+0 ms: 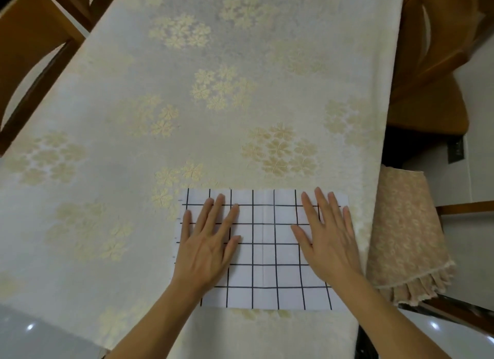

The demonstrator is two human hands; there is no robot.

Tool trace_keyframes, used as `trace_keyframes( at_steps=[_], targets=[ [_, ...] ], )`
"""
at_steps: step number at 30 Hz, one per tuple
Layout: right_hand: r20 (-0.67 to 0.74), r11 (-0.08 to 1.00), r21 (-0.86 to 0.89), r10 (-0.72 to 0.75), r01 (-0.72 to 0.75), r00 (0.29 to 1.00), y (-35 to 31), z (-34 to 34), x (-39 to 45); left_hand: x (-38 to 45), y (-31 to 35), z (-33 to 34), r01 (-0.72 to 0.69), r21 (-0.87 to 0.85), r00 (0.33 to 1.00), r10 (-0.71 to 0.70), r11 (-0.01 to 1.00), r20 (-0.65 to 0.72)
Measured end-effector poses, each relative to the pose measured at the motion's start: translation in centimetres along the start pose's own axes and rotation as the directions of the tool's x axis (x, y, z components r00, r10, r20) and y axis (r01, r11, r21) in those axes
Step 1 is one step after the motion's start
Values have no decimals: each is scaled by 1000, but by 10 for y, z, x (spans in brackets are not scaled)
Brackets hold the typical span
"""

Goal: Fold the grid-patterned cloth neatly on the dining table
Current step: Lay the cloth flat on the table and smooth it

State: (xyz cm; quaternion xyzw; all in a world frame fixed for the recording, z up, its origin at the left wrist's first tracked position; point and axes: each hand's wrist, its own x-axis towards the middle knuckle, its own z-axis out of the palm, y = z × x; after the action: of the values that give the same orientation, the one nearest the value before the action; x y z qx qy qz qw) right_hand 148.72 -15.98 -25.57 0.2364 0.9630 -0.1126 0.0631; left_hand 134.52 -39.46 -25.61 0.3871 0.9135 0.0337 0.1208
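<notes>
The grid-patterned cloth [267, 251], white with black lines, lies flat as a folded rectangle near the table's front right. A faint vertical crease runs down its middle. My left hand [208, 241] rests palm-down on the cloth's left half, fingers spread. My right hand [326, 238] lies palm-down on the right half, fingers spread too. Neither hand grips the fabric; both press flat on it.
The dining table [160, 104] wears a cream tablecloth with pale gold flowers. Wooden chairs stand at the left [29, 51] and right [433, 64]. A chair with a beige fringed cover [406, 238] sits close to the table's right edge.
</notes>
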Motion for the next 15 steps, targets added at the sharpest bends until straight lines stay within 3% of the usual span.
trace_keyframes(
  at_steps=[15],
  targets=[
    [9,994,-53,91,-90,996,2,7,-8,9,-3,5,-38,13,999,38,999,-12]
  ],
)
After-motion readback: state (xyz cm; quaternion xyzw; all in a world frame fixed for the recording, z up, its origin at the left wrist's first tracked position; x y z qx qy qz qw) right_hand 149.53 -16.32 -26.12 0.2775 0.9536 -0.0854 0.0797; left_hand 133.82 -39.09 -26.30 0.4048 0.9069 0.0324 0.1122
